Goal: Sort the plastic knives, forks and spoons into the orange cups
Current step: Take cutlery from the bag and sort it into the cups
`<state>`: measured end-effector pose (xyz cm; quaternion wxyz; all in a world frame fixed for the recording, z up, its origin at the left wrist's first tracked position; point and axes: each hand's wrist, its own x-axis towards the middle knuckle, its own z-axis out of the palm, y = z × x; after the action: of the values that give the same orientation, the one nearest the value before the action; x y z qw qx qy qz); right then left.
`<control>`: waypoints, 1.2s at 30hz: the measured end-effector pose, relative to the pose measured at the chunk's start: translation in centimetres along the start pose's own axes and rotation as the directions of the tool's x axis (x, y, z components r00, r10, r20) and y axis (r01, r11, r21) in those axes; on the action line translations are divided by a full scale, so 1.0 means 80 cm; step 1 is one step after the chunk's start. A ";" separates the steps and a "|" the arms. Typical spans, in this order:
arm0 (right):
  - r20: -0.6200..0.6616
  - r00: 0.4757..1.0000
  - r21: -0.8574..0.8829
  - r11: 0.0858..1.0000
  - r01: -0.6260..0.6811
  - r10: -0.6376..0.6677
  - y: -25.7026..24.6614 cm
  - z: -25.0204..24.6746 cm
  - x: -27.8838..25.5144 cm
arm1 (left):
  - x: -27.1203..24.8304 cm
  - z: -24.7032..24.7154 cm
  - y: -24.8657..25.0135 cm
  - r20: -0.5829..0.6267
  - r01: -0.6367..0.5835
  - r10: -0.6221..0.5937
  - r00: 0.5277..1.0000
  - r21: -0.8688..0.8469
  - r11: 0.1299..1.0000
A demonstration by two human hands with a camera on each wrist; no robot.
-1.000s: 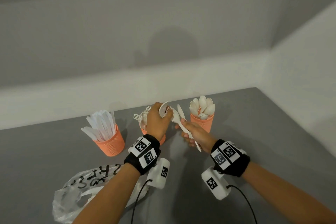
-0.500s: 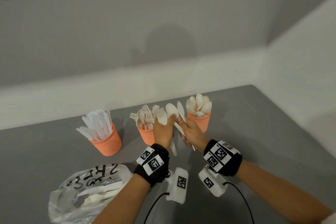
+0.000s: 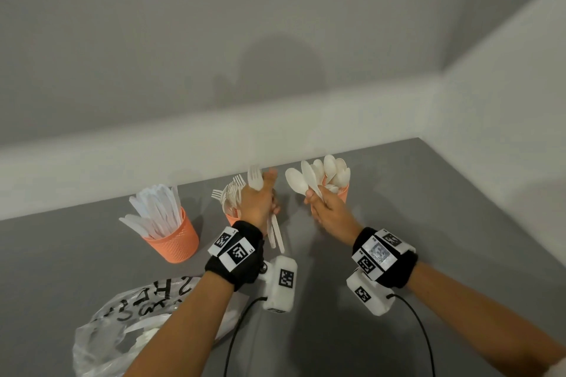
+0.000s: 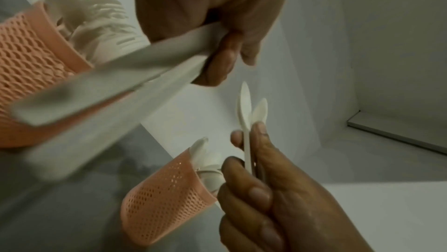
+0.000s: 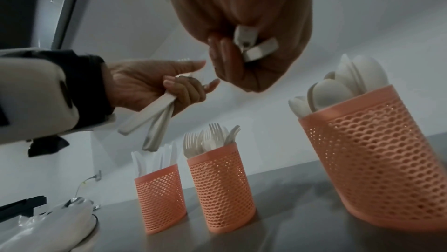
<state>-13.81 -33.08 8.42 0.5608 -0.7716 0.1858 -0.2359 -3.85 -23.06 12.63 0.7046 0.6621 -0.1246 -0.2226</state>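
1. Head view, middle of the frame: the left hand is clenched round two forks, tines up, handles sticking out below the fist toward the wrist.
2. Just right of it, the right hand pinches two spoons by their handles, bowls fanned upward.
3. The three orange cups stand in a row on the grey table: the knife cup at left, the fork cup mostly hidden behind the left hand, the spoon cup behind the right hand.
4. The forks sit directly over or just in front of the fork cup, not yet in it; the spoons hover just left of the spoon cup's rim, touching nothing but fingers.
5. I'd judge this cutlery very light, thin and a bit springy, and smooth enough to twist in a loose pinch. The handle is the place to hold it, as both hands do, so the broad end clears the crowded cup.
6. Both cups look nearly full, so the handles will likely need threading down between the pieces already standing there. The mesh cups look light too, and a sideways nudge could tip one.
7. Lower left of the frame, a clear plastic bag lies on the table with a few white pieces showing inside.
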 end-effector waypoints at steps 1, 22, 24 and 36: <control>0.017 1.000 -0.006 1.000 0.017 -0.017 -0.003 0.000 -0.002 | -0.003 0.002 0.001 0.059 0.010 -0.012 0.998 0.026 1.000; -0.183 0.975 0.290 0.955 -0.069 0.127 -0.044 -0.042 0.047 | 0.007 0.009 0.001 0.019 -0.114 0.113 0.993 0.070 0.991; -0.267 0.956 0.366 0.931 -0.014 0.119 -0.059 -0.061 0.063 | 0.024 -0.007 0.013 -0.128 -0.183 0.184 0.975 0.015 0.983; -0.377 0.926 0.395 0.908 0.141 0.020 -0.031 -0.064 0.119 | 0.089 -0.055 0.011 -0.468 -0.342 0.289 0.835 -0.031 0.939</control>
<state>-8.90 -41.53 13.57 0.6586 -0.5812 0.2100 -0.4294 4.52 -22.56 12.23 0.7774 0.6249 -0.0500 0.0518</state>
